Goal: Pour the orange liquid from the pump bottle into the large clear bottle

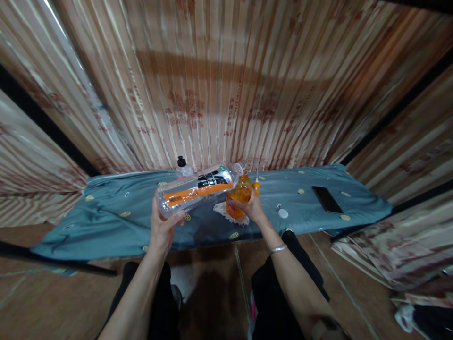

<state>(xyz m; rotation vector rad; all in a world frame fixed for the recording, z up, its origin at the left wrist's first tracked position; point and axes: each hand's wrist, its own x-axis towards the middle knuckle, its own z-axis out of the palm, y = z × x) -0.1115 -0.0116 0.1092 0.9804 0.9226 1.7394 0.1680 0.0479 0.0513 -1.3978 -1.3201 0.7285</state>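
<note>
My left hand (165, 226) is closed around the lower end of a large clear plastic bottle (196, 190) with an orange and silver label. The bottle is tipped to the right, its mouth at the neck of a smaller orange bottle (238, 200). Around that orange bottle my right hand (251, 206) is wrapped. Whether liquid runs between the two is too small to tell. Beneath the orange bottle lies a crumpled white cloth or tissue (231, 216). An orange pump top (256, 185) with a thin tube is just behind my right hand.
On the teal patterned sheet (106, 208), a bottle with a black cap (181, 163) stands behind the large bottle. A white cap (282, 214) and a dark phone (327, 199) lie to the right. Striped curtains (212, 94) and black poles (399, 104) enclose the space.
</note>
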